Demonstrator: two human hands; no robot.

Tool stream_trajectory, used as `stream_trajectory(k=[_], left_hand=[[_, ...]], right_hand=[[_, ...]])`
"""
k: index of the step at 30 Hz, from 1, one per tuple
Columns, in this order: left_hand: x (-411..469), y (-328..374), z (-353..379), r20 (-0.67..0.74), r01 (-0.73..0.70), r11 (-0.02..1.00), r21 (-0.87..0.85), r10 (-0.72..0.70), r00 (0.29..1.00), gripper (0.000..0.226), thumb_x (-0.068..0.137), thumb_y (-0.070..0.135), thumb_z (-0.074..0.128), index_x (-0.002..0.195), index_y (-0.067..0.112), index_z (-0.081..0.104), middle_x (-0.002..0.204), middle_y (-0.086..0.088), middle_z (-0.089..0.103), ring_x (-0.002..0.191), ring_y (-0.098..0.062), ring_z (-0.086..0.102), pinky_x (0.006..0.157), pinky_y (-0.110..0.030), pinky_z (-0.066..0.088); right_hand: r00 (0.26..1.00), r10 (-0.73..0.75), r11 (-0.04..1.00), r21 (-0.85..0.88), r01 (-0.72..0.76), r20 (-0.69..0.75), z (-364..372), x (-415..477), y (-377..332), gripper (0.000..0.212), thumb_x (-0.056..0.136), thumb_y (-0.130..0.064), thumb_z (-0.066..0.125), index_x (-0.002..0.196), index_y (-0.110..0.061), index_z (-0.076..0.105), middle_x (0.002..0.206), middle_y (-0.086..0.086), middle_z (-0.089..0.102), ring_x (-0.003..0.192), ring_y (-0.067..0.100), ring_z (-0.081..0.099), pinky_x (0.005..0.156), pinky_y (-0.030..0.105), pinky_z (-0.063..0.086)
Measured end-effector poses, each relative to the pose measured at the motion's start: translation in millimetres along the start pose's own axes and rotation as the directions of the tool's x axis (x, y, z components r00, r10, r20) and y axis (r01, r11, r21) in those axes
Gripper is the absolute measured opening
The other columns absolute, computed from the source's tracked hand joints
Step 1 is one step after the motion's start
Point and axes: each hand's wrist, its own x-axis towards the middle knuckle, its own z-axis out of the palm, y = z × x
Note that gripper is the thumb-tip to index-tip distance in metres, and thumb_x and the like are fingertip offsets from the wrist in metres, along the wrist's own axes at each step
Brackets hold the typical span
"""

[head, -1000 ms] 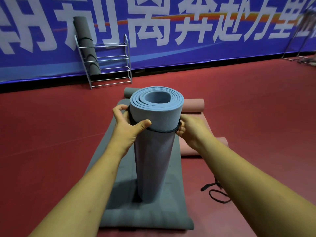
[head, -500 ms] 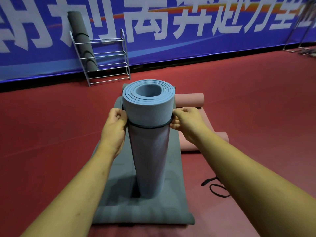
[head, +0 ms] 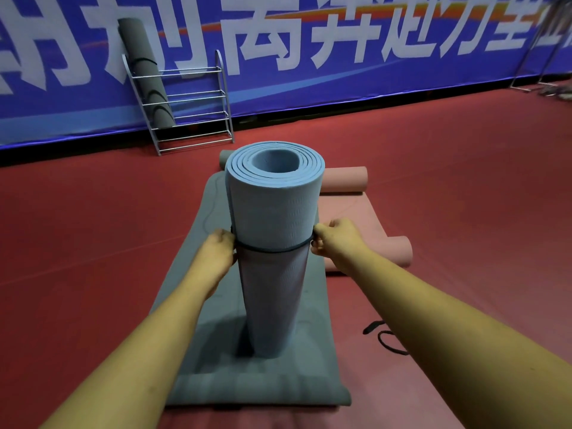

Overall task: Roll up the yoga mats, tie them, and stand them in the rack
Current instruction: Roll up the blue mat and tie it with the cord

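Your left hand (head: pixel 216 257) and right hand (head: pixel 335 239) each pinch the thin dark elastic band (head: pixel 272 251) with curled fingers, one on either side of the rolled light-blue foam yoga mat (head: pixel 274 212). The roll stands upright between your fingers, its lower end on a flat grey mat (head: pixel 192 280) below them. Well beyond your fingertips, a silver wire rack (head: pixel 198 100) holds a leaning dark-grey rolled mat (head: pixel 140 69).

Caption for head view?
Left hand and right hand hold a dark strap around the upright blue mat on a grey mat.
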Motion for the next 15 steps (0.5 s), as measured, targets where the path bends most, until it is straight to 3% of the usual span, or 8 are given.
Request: stream_trajectory(k=[3,7,11,15], left_hand=[[3.3,-12.9,-3.1,0.020,0.025,0.992,0.120,-0.027,0.999,0.025,0.086,0.035,0.039,0.086,0.012,0.049,0.104,-0.019,0.063,0.097,-0.024,0.058,0.098,-0.057,0.049],[3.0,-30.6,-3.8,0.007,0.119,0.981,0.154,-0.121,0.993,0.020,0.101,0.020,0.040,0.091,0.006,0.050,0.114,-0.018,0.060,0.107,-0.025,0.059,0.096,-0.044,0.053],[11.4,-55.6,-10.2,-0.005,0.152,0.948,0.280,-0.157,0.988,0.023,0.097,0.027,0.041,0.093,0.007,0.052,0.112,-0.020,0.062,0.110,-0.034,0.060,0.096,-0.055,0.051],[21.5,-56.5,-2.2,-0.018,0.165,0.949,0.269,-0.166,0.986,0.018,0.099,0.022,0.044,0.090,0.008,0.051,0.110,-0.019,0.062,0.106,-0.032,0.061,0.096,-0.052,0.052]], right_hand=[[0.999,0.032,0.999,-0.036,-0.031,0.010,-1.5,6.1,10.8,0.035,0.086,0.009,0.050,0.056,-0.008,0.042,0.055,0.007,0.035,0.049,0.019,0.037,0.048,0.024,0.047],[0.996,0.088,0.986,-0.143,-0.084,0.024,-2.8,9.8,29.0,0.035,0.089,0.009,0.048,0.061,-0.010,0.040,0.064,0.010,0.035,0.049,0.018,0.041,0.047,0.026,0.044],[0.993,0.121,0.968,-0.224,-0.117,0.006,-7.0,11.1,42.6,0.033,0.091,0.006,0.047,0.062,-0.008,0.043,0.068,0.013,0.043,0.048,0.019,0.049,0.050,0.025,0.055],[0.993,0.117,0.958,-0.264,-0.112,0.004,-4.5,13.1,47.9,0.026,0.091,0.006,0.047,0.068,-0.007,0.045,0.069,0.015,0.045,0.052,0.021,0.050,0.052,0.027,0.057]])
